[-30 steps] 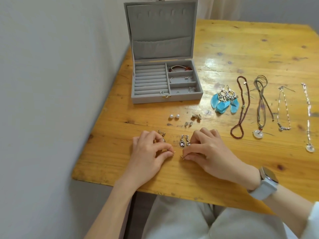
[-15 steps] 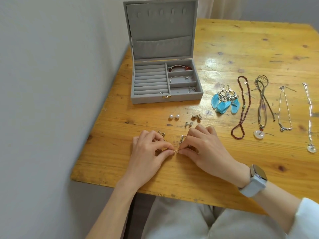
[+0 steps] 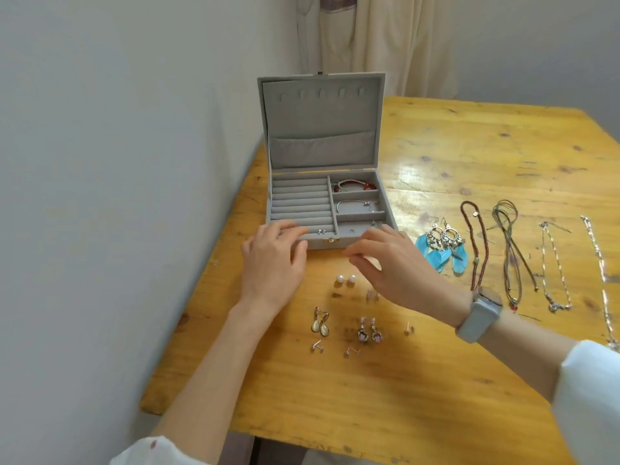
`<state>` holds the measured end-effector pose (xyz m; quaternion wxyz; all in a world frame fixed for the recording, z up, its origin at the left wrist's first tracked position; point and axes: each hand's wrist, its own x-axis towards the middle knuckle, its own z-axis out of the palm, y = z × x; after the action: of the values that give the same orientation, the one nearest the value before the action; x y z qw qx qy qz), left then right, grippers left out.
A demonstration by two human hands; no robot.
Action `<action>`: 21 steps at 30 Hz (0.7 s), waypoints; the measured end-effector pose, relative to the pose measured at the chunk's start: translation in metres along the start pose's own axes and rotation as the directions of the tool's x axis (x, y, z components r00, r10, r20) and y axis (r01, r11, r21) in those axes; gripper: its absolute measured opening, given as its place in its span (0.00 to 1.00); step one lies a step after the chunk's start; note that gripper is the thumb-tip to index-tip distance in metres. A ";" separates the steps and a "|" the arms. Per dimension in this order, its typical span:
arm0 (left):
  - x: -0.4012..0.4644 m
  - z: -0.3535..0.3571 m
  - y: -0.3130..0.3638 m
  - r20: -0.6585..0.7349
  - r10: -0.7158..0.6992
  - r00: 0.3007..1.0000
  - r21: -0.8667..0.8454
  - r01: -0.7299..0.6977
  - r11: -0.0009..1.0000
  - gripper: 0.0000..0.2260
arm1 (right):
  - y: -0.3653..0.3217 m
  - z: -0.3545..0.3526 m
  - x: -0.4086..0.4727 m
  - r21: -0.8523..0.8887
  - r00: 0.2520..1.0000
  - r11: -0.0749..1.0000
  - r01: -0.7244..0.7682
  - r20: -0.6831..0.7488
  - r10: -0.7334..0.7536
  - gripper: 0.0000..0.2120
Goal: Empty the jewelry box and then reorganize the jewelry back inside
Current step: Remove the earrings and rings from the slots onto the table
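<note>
The grey jewelry box [image 3: 322, 129] stands open at the table's back left. A red bracelet [image 3: 352, 187], a silver bangle [image 3: 352, 204] and small studs [image 3: 322, 231] lie inside. My left hand [image 3: 273, 260] rests its fingers on the box's front left corner. In front of the box's right half hovers my right hand [image 3: 392, 266], fingers loosely curved, with nothing visible between thumb and fingertips. Below the hands lie pearl studs [image 3: 345, 280], drop earrings [image 3: 320, 323], crystal earrings [image 3: 369, 332] and three small studs [image 3: 350, 350].
Blue feather earrings [image 3: 441, 250] lie right of the box. Further right are a brown bead necklace [image 3: 476, 243], a grey cord necklace [image 3: 510, 250] and two silver chains [image 3: 553, 270]. A wall runs along the wooden table's [image 3: 369, 397] left edge.
Both hands let go of the small stud they pinched near the front edge and moved up to the box front. The view tilted upward.
</note>
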<state>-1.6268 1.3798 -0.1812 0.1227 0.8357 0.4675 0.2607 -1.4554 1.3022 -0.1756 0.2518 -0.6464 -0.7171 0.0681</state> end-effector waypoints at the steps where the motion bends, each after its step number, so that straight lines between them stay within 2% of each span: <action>1: 0.010 0.003 -0.002 0.022 0.004 1.000 0.060 -0.005 0.998 0.13 | 0.001 0.002 0.013 -0.015 1.000 1.000 -0.006 -0.001 0.006 0.10; 3: 0.022 0.010 -0.006 0.085 -0.006 0.996 0.172 -0.008 0.985 0.15 | 0.004 0.008 0.036 -0.057 0.999 0.998 -0.030 0.017 0.031 0.13; 5: 0.025 0.016 -0.009 0.130 -0.046 0.991 0.197 0.019 0.980 0.16 | 0.006 0.015 0.052 -0.113 0.998 0.993 -0.042 0.044 0.048 0.15; 13: 0.018 0.027 -0.016 0.048 -0.034 0.998 0.133 0.027 0.991 0.15 | 0.013 0.018 0.067 -0.133 0.995 0.991 0.034 0.101 -0.021 0.12; 18: 0.019 0.028 -0.018 0.018 -0.012 1.000 0.135 0.009 0.991 0.15 | 0.015 0.018 0.072 -0.045 0.991 0.998 -0.041 0.128 0.046 0.10; 21: 0.023 0.026 -0.018 -0.009 0.016 1.000 0.125 -0.015 0.992 0.13 | 0.017 0.013 0.082 0.040 0.968 0.990 -0.136 0.218 0.124 0.07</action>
<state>-1.6159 1.4096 -0.2032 0.0659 0.8440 0.4770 0.2361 -1.4490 1.3863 -0.1721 0.1851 -0.6736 -0.6942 0.1735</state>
